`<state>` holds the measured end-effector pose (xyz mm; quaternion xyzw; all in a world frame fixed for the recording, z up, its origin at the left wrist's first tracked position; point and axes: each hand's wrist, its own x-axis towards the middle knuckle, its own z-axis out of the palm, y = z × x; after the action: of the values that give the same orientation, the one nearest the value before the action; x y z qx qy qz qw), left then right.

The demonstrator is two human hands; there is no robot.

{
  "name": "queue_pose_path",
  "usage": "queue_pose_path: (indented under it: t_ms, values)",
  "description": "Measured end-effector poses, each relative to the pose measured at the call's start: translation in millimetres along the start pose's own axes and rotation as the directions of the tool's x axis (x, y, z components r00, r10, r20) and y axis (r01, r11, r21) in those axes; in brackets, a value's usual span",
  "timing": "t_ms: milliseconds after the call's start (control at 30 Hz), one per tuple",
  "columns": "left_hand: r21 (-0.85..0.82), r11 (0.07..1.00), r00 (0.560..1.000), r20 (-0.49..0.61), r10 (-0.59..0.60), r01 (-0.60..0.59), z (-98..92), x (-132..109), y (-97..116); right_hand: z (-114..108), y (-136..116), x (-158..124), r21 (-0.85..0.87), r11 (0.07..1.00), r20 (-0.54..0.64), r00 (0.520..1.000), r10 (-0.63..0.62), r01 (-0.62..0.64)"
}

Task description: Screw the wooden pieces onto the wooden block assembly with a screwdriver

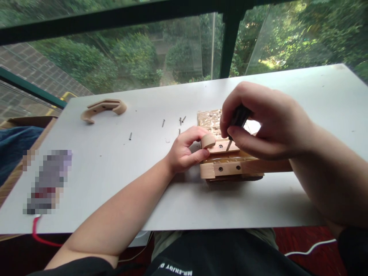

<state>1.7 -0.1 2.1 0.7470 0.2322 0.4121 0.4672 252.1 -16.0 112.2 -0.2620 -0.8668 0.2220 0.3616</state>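
Observation:
My right hand point(264, 119) is closed around the black handle of a screwdriver point(240, 115). Its thin metal shaft points down, with the tip at a light wooden piece point(209, 141) beside a dark screw head point(220, 146). Thumb and fingers of my left hand point(188, 149) pinch that piece's rounded left end. Beneath it is a block wrapped in clear plastic point(207, 119), partly hidden by my right hand. Along the near side of the block runs another wooden piece point(228, 168) with two dark screw heads in it.
A curved wooden part point(105, 104) lies at the back left of the white table point(138, 184). Several loose screws point(130, 136) are scattered left of the block. A blurred-out object point(50, 180) with a red cable point(36, 230) lies near the left edge. Windows stand behind.

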Motion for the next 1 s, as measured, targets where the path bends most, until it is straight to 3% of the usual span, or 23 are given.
queue_pose_path:
  t_ms: [367,533,767,1000]
  values:
    - [0.043,0.998,0.999,0.018,0.051,-0.052,-1.1,0.2,1.9,4.2,2.2,-5.7,-0.025,0.997,0.03,0.997,0.07,-0.07]
    - [0.043,0.997,0.998,0.019,0.066,-0.067,-1.0,0.1,2.1,6.0,2.5,-3.3,-0.07,0.997,-0.008,1.0,0.018,-0.018]
    - [0.061,0.997,0.999,0.023,0.045,-0.046,-2.3,-1.0,1.0,-1.6,-0.3,-0.5,-0.128,0.99,0.096,0.993,0.064,-0.051]
    - [0.073,0.996,0.999,0.014,0.041,-0.041,-2.7,-1.0,-2.6,-3.1,-4.2,0.0,-0.139,0.99,0.126,0.991,0.041,-0.023]
